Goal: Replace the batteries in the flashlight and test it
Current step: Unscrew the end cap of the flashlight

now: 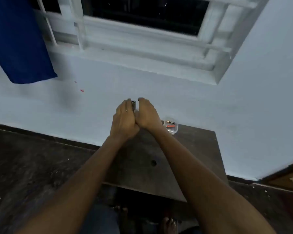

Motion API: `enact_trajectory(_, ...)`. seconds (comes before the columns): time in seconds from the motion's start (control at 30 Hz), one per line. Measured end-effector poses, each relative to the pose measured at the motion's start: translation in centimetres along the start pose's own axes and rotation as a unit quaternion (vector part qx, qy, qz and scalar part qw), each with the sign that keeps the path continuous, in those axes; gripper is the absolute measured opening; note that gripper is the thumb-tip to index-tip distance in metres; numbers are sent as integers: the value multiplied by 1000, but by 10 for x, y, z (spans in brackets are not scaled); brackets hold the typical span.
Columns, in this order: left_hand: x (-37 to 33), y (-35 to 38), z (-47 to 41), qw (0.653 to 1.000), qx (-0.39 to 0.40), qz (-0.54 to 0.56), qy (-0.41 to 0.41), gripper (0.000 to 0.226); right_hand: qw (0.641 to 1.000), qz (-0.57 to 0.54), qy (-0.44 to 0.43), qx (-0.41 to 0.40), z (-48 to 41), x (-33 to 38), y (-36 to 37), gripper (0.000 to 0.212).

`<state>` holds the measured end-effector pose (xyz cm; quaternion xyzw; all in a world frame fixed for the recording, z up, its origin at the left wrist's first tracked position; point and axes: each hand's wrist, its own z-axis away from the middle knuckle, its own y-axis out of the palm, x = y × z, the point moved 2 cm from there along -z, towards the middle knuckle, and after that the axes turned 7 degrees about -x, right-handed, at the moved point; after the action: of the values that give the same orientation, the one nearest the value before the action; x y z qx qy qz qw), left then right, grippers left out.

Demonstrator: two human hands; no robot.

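– Fingers point(126, 105) of our left hand point(123, 120) curl round the flashlight point(133, 105), don't they?
– Yes, we grip its barrel from the left. It stands nearly upright between our two hands, lifted above the far edge of the table point(184, 149), in front of the pale wall point(159, 92). Its round end shows at the top.
– And our right hand point(147, 115)?
– Its fingers point(142, 99) are bent over, close together, just beside the top of the flashlight on the right. We cannot tell whether they touch or hold it, because the thumb is hidden. The heels of our two hands meet below the flashlight.
– Where are the batteries point(170, 122)?
– Two lie side by side in a small clear box point(175, 131) on the far right corner of the table, just right of our right wrist. One is dark with a gold end, the other orange.
– What else do we see?
– A round hole point(153, 163) near the middle of the table, a white barred window point(142, 36) in the wall, a blue cloth point(20, 44) hanging at far left, and our bare feet point(169, 225) on the floor at the near edge.
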<state>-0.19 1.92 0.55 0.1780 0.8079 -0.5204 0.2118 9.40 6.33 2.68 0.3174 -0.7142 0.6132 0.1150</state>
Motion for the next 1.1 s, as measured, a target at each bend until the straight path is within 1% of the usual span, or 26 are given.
enact_trajectory(0.07,11,7,-12,999,-2,23,-45,74,1000,10,-22,20,-18,0,10,54)
enact_trajectory(0.1,17,12,-17,998,4,26,-53,72,999,20,-35,33,-26,-1,16,56)
enact_trajectory(0.2,27,20,-24,998,26,40,-41,54,995,34,-64,65,-38,-4,31,54)
enact_trajectory(0.27,30,22,-24,997,30,59,-33,46,996,37,-69,45,-38,-8,35,48)
enact_trajectory(0.33,31,24,-20,994,49,87,-40,43,998,37,-57,8,-35,-12,32,39)
enact_trajectory(0.4,30,25,-13,991,65,108,-39,40,999,17,-25,-22,-27,-18,27,31)
enact_trajectory(0.43,29,27,-9,991,69,112,-34,41,999,-11,1,-39,-22,-22,23,30)
enact_trajectory(0.5,26,30,-1,991,66,115,-21,51,991,-91,58,-83,-5,-30,11,28)
enact_trajectory(0.6,14,33,17,988,60,144,0,70,964,-185,115,-153,29,-42,-9,25)
enact_trajectory(0.67,5,38,30,980,59,189,-8,74,935,-252,165,-186,51,-53,-20,23)
enact_trajectory(0.7,2,41,36,975,58,212,-22,74,915,-294,193,-197,62,-60,-23,20)
enact_trajectory(0.77,-4,45,45,961,57,260,-74,70,873,-372,236,-211,83,-72,-25,16)
enact_trajectory(0.8,-6,47,49,945,63,301,-107,66,853,-404,250,-216,93,-78,-24,16)
enact_trajectory(0.87,-12,53,57,902,74,391,-164,54,817,-457,276,-218,112,-90,-19,15)
enact_trajectory(0.93,-17,60,61,874,74,437,-199,45,796,-478,299,-220,123,-100,-17,16)
enact_trajectory(0.97,-18,64,63,862,75,454,-214,42,792,-478,310,-218,126,-106,-16,19)
enact_trajectory(1.03,-20,71,67,841,73,475,-249,38,802,-460,325,-199,128,-115,-14,29)
enact_trajectory(1.1,-21,78,72,828,64,478,-285,35,832,-407,330,-181,131,-122,-12,36)
